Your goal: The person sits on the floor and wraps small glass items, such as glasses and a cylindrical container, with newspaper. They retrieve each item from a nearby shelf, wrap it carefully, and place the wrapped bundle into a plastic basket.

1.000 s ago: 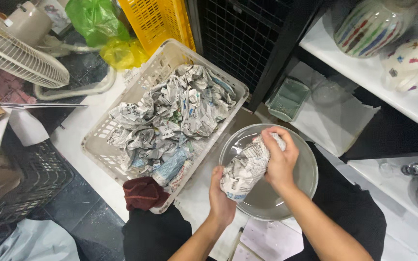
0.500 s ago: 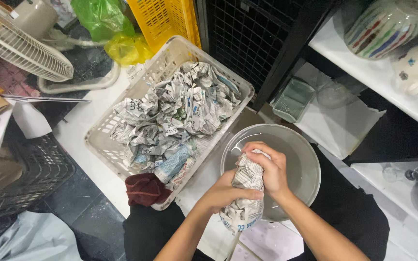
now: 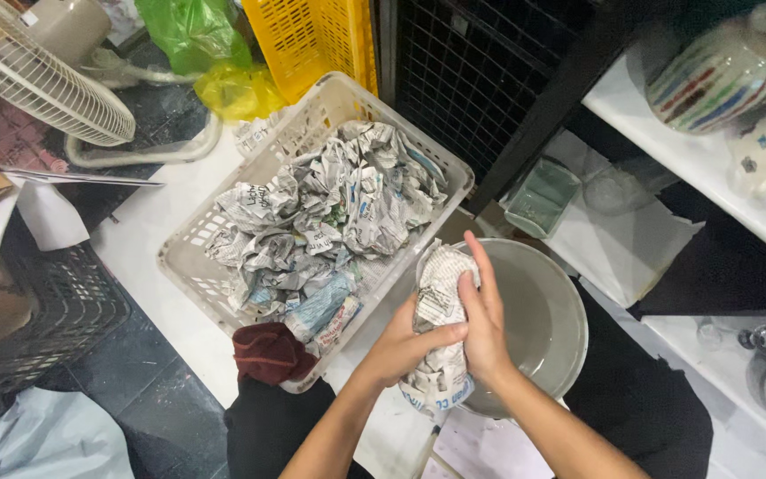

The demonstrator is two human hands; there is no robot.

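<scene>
White floor [image 3: 161, 257] | basket [image 3: 190, 266]: crumpled newspaper [image 3: 330, 213] | hands clasp wrapped bundle [image 3: 441, 328]

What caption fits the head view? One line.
Both hands, left hand and right hand, grip a newspaper-wrapped bundle over a grey bowl.

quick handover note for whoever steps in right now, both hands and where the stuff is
Left hand: clasped around the middle of the newspaper-wrapped bundle.
Right hand: pressed flat against the bundle's right side, fingers up.
The bundle is held upright over the near rim of the grey basin.
White basket to the left holds a heap of crumpled newspaper; a dark red cloth lies at its near corner.
Done: the bundle is out of the basket and in both hands.
Left: it is fully wrapped; what is inside cannot be seen.
</scene>
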